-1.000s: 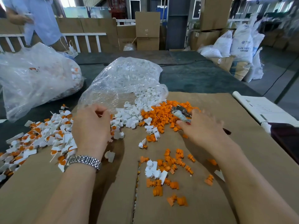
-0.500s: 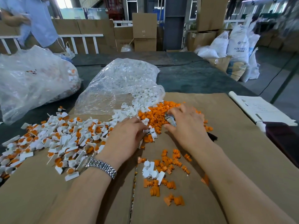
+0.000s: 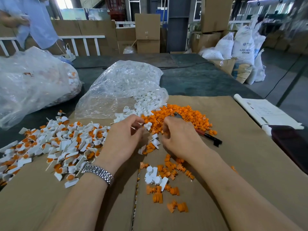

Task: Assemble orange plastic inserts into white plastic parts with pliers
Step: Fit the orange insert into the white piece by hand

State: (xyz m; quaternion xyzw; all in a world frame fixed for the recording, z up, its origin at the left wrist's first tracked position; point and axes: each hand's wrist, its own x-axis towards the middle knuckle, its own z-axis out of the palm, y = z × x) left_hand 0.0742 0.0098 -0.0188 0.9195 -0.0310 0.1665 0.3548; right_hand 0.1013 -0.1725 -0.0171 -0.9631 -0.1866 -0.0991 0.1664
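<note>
from the head camera, the left hand [image 3: 124, 140], a ribbed metal wristwatch [image 3: 98, 173] on its wrist, has thumb and forefinger pinched on a small angular white plastic part [image 3: 148, 125] at the near edge of the heap of orange plastic inserts [image 3: 180, 116]. the right hand [image 3: 179, 139] sits just beside it with fingers curled inward over the pliers [image 3: 208, 136], whose dull metal tip shows beyond the knuckles and whose red-and-black handle juts out to the right on the cardboard sheet [image 3: 233, 164]; the grip itself is mostly hidden. the inserts are small, matte and ribbed, piled loosely, with a thinner scatter of them and a few round-headed white parts near the forearms. to the left spreads a wide drift of assembled pieces [image 3: 55, 147], flat white tabs with orange discs set in. a crinkled clear plastic bag [image 3: 123, 84] spills more white parts onto the smooth brown cardboard, and a second glossy bulging bag [image 3: 31, 84] lies on the dark tabletop at far left.
</note>
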